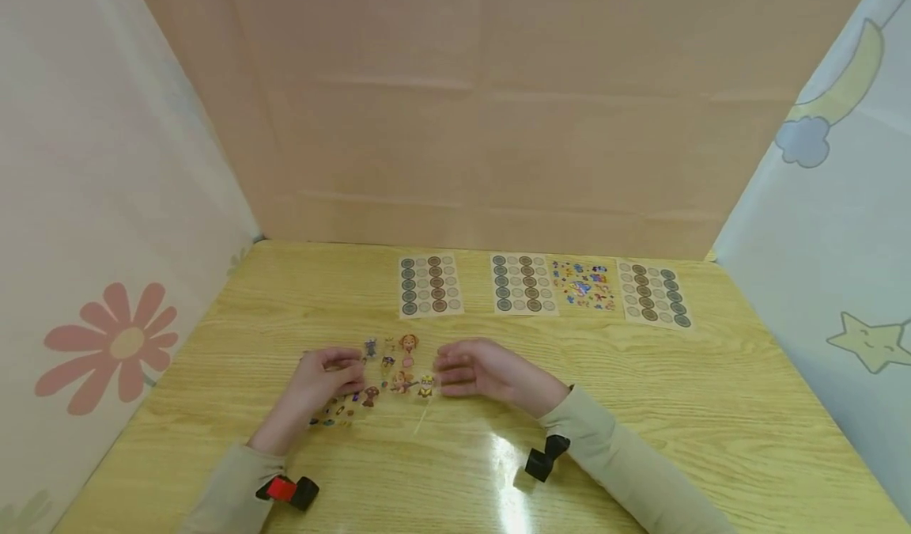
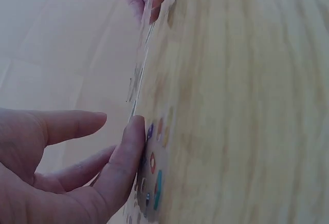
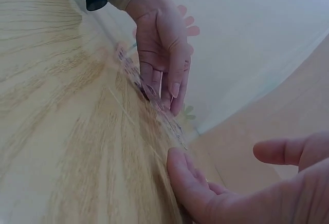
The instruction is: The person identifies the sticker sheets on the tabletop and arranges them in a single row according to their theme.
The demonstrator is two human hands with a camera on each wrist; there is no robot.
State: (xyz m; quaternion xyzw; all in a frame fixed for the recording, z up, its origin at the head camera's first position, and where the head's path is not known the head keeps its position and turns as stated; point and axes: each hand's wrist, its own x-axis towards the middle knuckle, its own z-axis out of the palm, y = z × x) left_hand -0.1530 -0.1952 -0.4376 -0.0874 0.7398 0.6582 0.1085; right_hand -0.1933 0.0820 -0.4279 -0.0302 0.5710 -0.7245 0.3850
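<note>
A clear sticker sheet (image 1: 401,382) printed with cartoon characters is on the wooden table, between the two hands. My left hand (image 1: 330,372) covers part of its left side. In the left wrist view, fingertips of that hand (image 2: 121,167) touch the sheet, while the thumb stands apart from it. My right hand (image 1: 484,372) is at the sheet's right edge. Its fingers (image 3: 182,175) lie by the tabletop near the edge in the right wrist view, with the thumb held well away. Small printed pieces (image 1: 334,417) show below the left hand.
Along the back of the table (image 1: 740,407) lie three sheets of round stickers, one on the left (image 1: 431,285), one in the middle (image 1: 524,284) and one on the right (image 1: 653,293). A colourful clear sticker sheet (image 1: 584,286) lies between the last two. Cloth walls enclose the table.
</note>
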